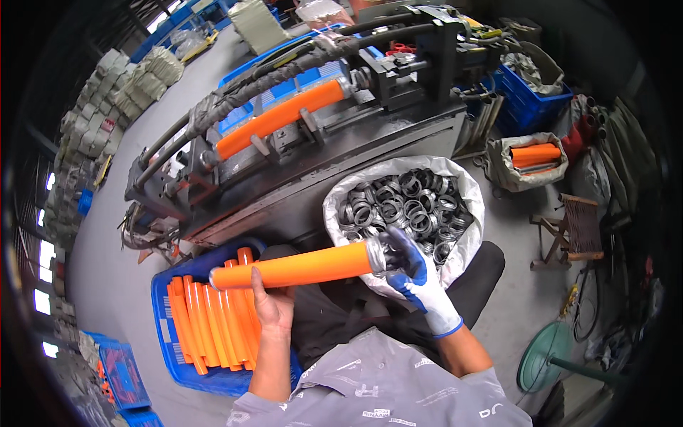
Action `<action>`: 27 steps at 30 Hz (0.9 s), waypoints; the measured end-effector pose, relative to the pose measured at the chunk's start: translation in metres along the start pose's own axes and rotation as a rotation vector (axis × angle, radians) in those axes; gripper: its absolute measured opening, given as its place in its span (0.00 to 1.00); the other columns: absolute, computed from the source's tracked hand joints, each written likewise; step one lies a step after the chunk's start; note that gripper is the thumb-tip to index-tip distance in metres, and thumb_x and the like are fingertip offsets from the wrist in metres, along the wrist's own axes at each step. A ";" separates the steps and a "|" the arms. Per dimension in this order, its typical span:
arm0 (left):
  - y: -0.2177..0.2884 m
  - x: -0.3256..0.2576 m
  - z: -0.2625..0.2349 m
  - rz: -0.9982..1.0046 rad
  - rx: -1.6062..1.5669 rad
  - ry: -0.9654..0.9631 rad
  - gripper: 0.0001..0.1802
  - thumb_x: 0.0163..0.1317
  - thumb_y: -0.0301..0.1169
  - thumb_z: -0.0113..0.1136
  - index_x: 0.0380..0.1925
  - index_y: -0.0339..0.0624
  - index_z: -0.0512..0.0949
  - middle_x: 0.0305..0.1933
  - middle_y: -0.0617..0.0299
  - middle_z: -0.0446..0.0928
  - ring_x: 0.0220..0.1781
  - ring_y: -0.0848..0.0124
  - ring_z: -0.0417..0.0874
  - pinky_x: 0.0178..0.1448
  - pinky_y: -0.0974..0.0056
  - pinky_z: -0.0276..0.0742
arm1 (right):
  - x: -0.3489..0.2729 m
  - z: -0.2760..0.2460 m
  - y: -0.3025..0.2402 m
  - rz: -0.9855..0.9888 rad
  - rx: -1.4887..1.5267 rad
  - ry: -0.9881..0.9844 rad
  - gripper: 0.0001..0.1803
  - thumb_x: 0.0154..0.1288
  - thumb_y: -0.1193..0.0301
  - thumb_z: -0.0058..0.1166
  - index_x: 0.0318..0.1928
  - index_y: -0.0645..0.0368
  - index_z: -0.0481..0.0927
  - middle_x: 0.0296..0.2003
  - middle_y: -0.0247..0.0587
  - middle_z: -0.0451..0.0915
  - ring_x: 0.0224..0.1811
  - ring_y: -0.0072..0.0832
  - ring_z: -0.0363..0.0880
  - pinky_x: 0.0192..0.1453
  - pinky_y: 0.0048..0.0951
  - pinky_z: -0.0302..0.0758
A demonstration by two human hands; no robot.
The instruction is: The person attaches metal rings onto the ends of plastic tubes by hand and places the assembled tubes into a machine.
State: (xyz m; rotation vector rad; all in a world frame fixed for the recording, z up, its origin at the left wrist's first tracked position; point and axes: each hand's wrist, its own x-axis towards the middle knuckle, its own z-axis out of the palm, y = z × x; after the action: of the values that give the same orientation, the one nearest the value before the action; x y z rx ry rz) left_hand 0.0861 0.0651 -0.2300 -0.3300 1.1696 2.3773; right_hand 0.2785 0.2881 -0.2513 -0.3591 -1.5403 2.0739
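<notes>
Grey printed shirt [356,388] foremost, my half-curled left hand [276,307] supported an orange cylindrical tube [313,267]; my gloved right hand [418,276] gripped its metal-ringed end [376,255].

Fingers partly lost around the orange tube [306,267]
The tube hides some fingertips of the left hand [276,309]; the gloved right hand [421,279] has blurred fingers, so their exact hold at the tube's end cannot be told. Deeper metal rings [409,206] lie buried under the top ones, the left forearm covers part of the blue crate [203,383], and the lower edge cuts off the grey shirt [377,373].
</notes>
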 end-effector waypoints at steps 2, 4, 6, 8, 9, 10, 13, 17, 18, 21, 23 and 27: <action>0.012 0.005 0.001 0.169 0.145 -0.137 0.28 0.66 0.53 0.64 0.55 0.46 0.74 0.49 0.62 0.80 0.53 0.67 0.80 0.57 0.58 0.80 | 0.005 0.003 -0.001 -0.058 -0.026 0.027 0.59 0.49 0.54 0.76 0.76 0.66 0.56 0.72 0.49 0.62 0.74 0.36 0.61 0.76 0.38 0.60; 0.014 0.012 0.014 0.367 0.258 -0.172 0.25 0.67 0.49 0.63 0.54 0.43 0.73 0.44 0.60 0.79 0.48 0.67 0.81 0.57 0.59 0.78 | 0.004 -0.003 -0.003 -0.045 -0.123 0.026 0.60 0.48 0.55 0.76 0.75 0.66 0.56 0.72 0.48 0.64 0.74 0.37 0.62 0.76 0.39 0.61; 0.031 -0.008 0.046 0.394 0.306 -0.263 0.25 0.58 0.35 0.68 0.53 0.39 0.74 0.42 0.58 0.79 0.45 0.66 0.81 0.53 0.60 0.80 | -0.004 -0.006 0.009 0.014 -0.134 0.019 0.59 0.48 0.57 0.76 0.75 0.68 0.56 0.70 0.49 0.66 0.70 0.38 0.66 0.73 0.39 0.64; 0.047 -0.017 0.056 0.452 0.644 -0.339 0.21 0.53 0.31 0.68 0.48 0.37 0.77 0.42 0.57 0.79 0.44 0.67 0.82 0.52 0.61 0.80 | -0.009 -0.001 0.008 0.070 -0.104 0.027 0.58 0.49 0.58 0.75 0.75 0.69 0.56 0.68 0.51 0.68 0.66 0.37 0.70 0.70 0.38 0.67; 0.051 -0.022 0.058 0.500 0.698 -0.308 0.21 0.51 0.30 0.70 0.45 0.37 0.78 0.41 0.57 0.79 0.44 0.68 0.82 0.52 0.61 0.80 | -0.008 0.005 0.004 0.073 -0.085 0.021 0.57 0.50 0.58 0.74 0.74 0.69 0.57 0.67 0.51 0.68 0.63 0.36 0.72 0.68 0.37 0.70; 0.052 -0.027 0.058 0.541 0.754 -0.282 0.20 0.50 0.30 0.71 0.43 0.36 0.79 0.41 0.57 0.80 0.43 0.68 0.82 0.51 0.62 0.80 | -0.007 0.006 0.010 0.073 -0.076 0.010 0.56 0.51 0.58 0.74 0.74 0.69 0.57 0.67 0.51 0.69 0.63 0.36 0.73 0.69 0.37 0.69; 0.060 -0.037 0.056 0.561 0.753 -0.274 0.22 0.49 0.29 0.74 0.43 0.36 0.77 0.40 0.60 0.79 0.41 0.70 0.81 0.48 0.63 0.79 | -0.003 0.011 0.013 0.090 -0.113 -0.032 0.55 0.51 0.59 0.73 0.74 0.69 0.58 0.66 0.52 0.70 0.64 0.37 0.73 0.69 0.37 0.69; 0.052 -0.039 0.054 0.540 0.700 -0.295 0.22 0.51 0.28 0.75 0.45 0.37 0.77 0.40 0.61 0.79 0.42 0.70 0.81 0.49 0.64 0.79 | -0.006 0.025 0.012 0.102 -0.091 -0.124 0.56 0.48 0.65 0.77 0.73 0.70 0.59 0.66 0.51 0.70 0.65 0.38 0.72 0.71 0.38 0.66; 0.047 -0.041 0.055 0.481 0.663 -0.305 0.21 0.51 0.27 0.74 0.45 0.37 0.77 0.41 0.59 0.79 0.43 0.69 0.82 0.51 0.63 0.80 | -0.006 0.030 0.015 0.062 -0.059 -0.190 0.58 0.47 0.61 0.79 0.73 0.70 0.59 0.66 0.52 0.70 0.67 0.40 0.71 0.72 0.39 0.65; 0.015 -0.043 0.066 0.408 0.525 -0.364 0.19 0.54 0.27 0.75 0.44 0.39 0.77 0.41 0.60 0.79 0.43 0.70 0.81 0.51 0.63 0.79 | -0.014 0.060 0.017 0.023 -0.315 -0.302 0.61 0.44 0.56 0.81 0.72 0.72 0.60 0.64 0.58 0.72 0.66 0.41 0.73 0.70 0.39 0.68; 0.011 -0.037 0.065 0.424 0.526 -0.434 0.23 0.62 0.44 0.71 0.46 0.40 0.76 0.43 0.58 0.79 0.43 0.70 0.81 0.51 0.61 0.80 | -0.019 0.067 0.025 0.051 -0.476 -0.322 0.56 0.46 0.55 0.80 0.69 0.72 0.64 0.60 0.60 0.76 0.62 0.39 0.78 0.66 0.36 0.72; 0.055 -0.011 0.076 0.343 0.056 -0.514 0.35 0.63 0.62 0.61 0.51 0.41 0.74 0.44 0.56 0.79 0.43 0.67 0.83 0.50 0.58 0.81 | -0.036 0.057 0.018 0.177 -0.428 -0.496 0.46 0.51 0.59 0.77 0.66 0.67 0.69 0.53 0.47 0.82 0.56 0.32 0.80 0.64 0.33 0.73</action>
State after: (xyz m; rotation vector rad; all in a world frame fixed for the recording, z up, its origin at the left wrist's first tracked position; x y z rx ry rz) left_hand 0.0670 0.0937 -0.1419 0.5148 1.0990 2.4838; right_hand 0.2754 0.2184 -0.2535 -0.1348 -2.3350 2.0500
